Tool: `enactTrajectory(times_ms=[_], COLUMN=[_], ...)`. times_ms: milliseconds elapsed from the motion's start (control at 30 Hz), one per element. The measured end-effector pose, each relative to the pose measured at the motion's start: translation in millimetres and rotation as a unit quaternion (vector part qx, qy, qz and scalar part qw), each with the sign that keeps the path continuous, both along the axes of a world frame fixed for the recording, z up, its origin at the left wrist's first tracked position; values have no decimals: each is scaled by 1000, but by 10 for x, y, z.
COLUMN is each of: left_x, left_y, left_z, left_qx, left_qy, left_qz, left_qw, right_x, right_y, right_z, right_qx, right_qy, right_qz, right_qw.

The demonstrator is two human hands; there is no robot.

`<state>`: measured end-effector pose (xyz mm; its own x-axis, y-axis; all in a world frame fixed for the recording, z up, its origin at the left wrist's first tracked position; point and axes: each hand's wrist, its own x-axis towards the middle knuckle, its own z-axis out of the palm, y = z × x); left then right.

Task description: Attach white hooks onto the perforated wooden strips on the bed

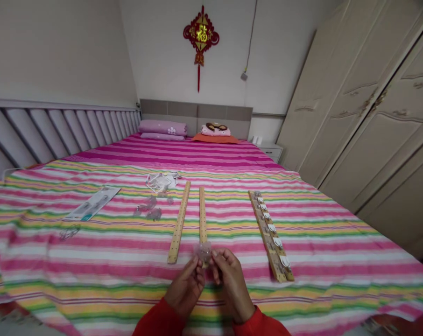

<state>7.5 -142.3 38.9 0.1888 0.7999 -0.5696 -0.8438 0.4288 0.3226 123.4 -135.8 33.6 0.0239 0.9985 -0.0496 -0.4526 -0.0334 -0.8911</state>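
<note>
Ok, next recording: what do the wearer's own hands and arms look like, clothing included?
The left hand and right hand are both without gloves, and I see no watch or bracelet at either wrist. The left sleeve and right sleeve are plain red and reach close to the wrists, with no print visible. The upper arms are out of view.

A red-and-gold ornamental wall hanging [201,35] with a tassel is mounted above the grey panelled headboard [169,109]. Stacked lilac bedding [158,127] lies below. A white slatted rail [53,126] borders the left side; a cream panelled wardrobe [337,105] stands right.
</note>
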Motion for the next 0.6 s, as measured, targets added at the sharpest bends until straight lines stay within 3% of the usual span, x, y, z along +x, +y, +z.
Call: enactTrajectory(times_ms=[267,467,600], left_x=[147,183,207], left_y=[-54,-92,-112], left_z=[-30,-32,-60], left_qx=[3,5,6], left_qy=[-91,-104,-99], left_qz=[-26,-20,-29], left_qw=[996,994,995], right_x=[-24,-8,-22], right_y=[2,-40,-99], right_z=[46,102,126], right_qx=[-1,1,13], right_qy=[-30,-50,-96], right_qz=[-24,-82,-65], right_qw=[999,995,993])
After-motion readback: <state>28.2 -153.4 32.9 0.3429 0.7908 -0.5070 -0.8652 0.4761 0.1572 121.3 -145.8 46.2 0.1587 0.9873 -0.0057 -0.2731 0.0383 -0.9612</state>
